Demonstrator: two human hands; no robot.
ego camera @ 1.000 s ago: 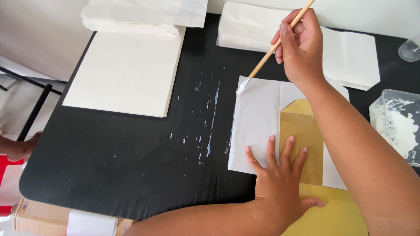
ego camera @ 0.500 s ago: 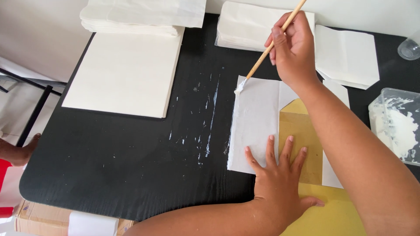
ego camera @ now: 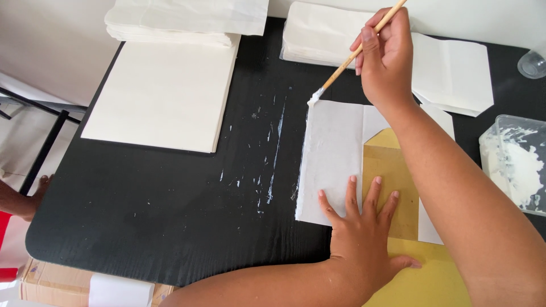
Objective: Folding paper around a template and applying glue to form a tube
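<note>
Two hands are counted on the near person: left hand point(ego camera: 364, 239) laid flat, right hand point(ego camera: 387, 57) closed on the one brush point(ego camera: 352, 57). One white sheet point(ego camera: 333, 159) and one yellow template point(ego camera: 392, 170) are recorded beneath them. Four stacks of white paper are tallied: large flat stack point(ego camera: 162, 94), folded stack point(ego camera: 187, 20), far stack point(ego camera: 321, 37), right-hand stack point(ego camera: 455, 71). One paste tub point(ego camera: 515, 162), one clear cup point(ego camera: 533, 62), one black table point(ego camera: 142, 216), one cardboard box point(ego camera: 40, 281) are noted.

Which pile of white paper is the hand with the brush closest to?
The white stack at the table's top edge, just left of the right hand holding the brush. The big stack lies farther left.
</note>
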